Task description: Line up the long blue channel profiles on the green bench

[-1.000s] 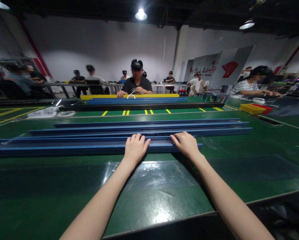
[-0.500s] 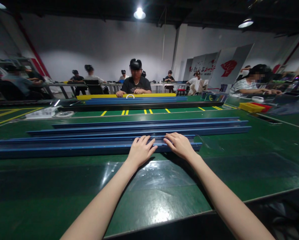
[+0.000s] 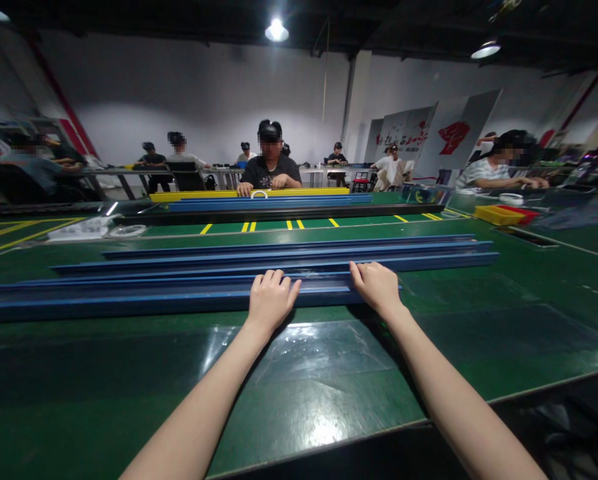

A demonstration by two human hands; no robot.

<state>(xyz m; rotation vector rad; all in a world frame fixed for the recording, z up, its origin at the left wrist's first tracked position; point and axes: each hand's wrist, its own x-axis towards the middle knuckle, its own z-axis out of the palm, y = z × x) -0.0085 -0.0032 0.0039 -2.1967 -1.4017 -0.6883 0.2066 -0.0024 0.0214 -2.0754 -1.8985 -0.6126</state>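
A long blue channel (image 3: 179, 305) with raised edges lies along the green table, running out of view on the left. My left hand (image 3: 270, 300) rests over it, fingers curled at its far edge and thumb on top. Close to the channel's right end, my right hand (image 3: 377, 287) is bent over it with its fingers closed at the far edge. Both sets of fingertips are partly hidden. Behind it lie more blue channels (image 3: 289, 255), side by side and near my fingers.
A clear plastic sheet (image 3: 323, 347) covers the table (image 3: 259, 427) before me. Farther off are a black strip (image 3: 289, 214), a yellow bar (image 3: 309, 192), a yellow tray (image 3: 499, 215) and a phone (image 3: 533, 237). A person (image 3: 271, 167) sits opposite.
My hands have moved apart along the nearest channel: the left hand slightly left, the right hand to the right. Their fingers are more curled now. The channel looks unmoved.
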